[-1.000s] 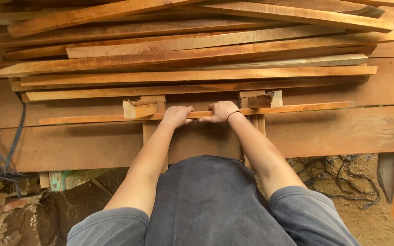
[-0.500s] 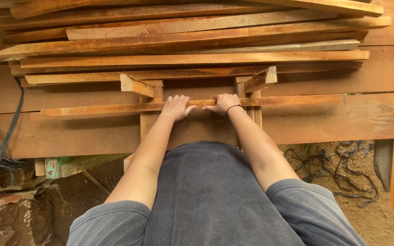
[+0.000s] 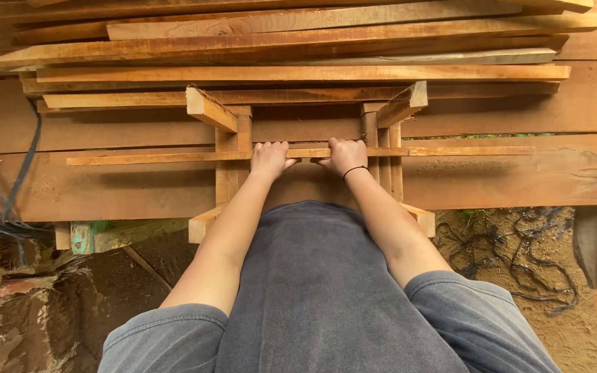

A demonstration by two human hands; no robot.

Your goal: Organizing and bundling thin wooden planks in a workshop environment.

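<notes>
Strip: your thin strip (image 3: 174, 158) lies flat across the wooden frame (image 3: 233, 148), in front of the stacked boards (image 3: 298, 72).
Long axis: it runs left to right, straight across your reach, and sticks out further on your left.
Left hand (image 3: 269, 159): your fingers curl over the strip near its middle, gripping it.
Right hand (image 3: 345, 156): your fingers wrap the same strip just beside the left.
Nearer hand: neither; both touch it.

Thin strip (image 3: 174, 158) is lying across wooden frame (image 3: 233, 148); plank stack (image 3: 298, 48) is sitting at 12 o'clock, cables (image 3: 519, 255) at 4, probably on dirt.
</notes>
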